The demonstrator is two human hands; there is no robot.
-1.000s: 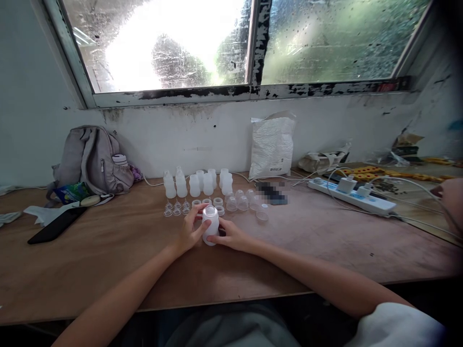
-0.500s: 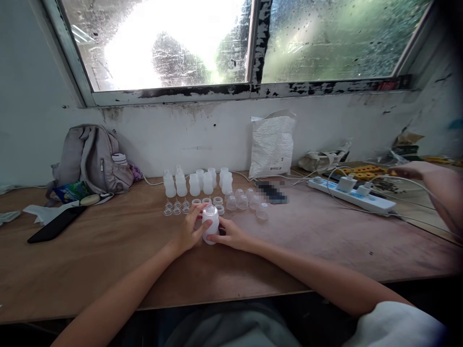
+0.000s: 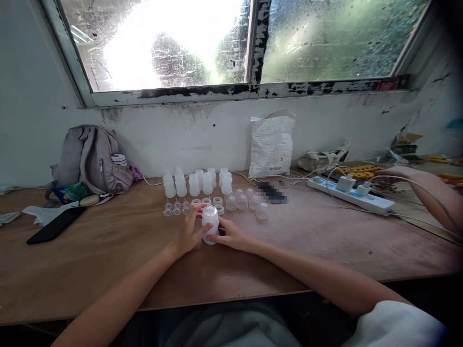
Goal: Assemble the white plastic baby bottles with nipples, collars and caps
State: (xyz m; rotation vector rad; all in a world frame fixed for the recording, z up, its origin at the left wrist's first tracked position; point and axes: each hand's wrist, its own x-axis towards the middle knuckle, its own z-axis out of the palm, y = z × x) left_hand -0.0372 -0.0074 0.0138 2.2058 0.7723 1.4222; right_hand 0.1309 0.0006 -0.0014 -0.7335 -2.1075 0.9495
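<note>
Both of my hands are closed round a small white baby bottle [image 3: 210, 223] near the middle of the table. My left hand [image 3: 193, 229] wraps its left side, thumb across the front. From the right, my right hand [image 3: 232, 235] grips the lower part. The bottle stands upright, with a clear top. Just behind it are several clear teats [image 3: 176, 208], white collar rings [image 3: 219, 209] and clear domed caps [image 3: 242, 201]. Farther back stand several frosted bottle bodies [image 3: 207, 184] and two taller bottles [image 3: 180, 184] with teat-shaped tops.
At left are a grey backpack [image 3: 88, 156] and a black phone-like slab [image 3: 56, 225]. A white plastic bag [image 3: 271, 147] leans on the wall. A white power strip [image 3: 350, 195] with plugs and cables lies at right, beside another person's hand [image 3: 401, 173] near yellow pieces [image 3: 361, 172].
My hands stay on the bottle in nearly the same place. At right, the other person's hand has shifted slightly left, towards the power strip.
</note>
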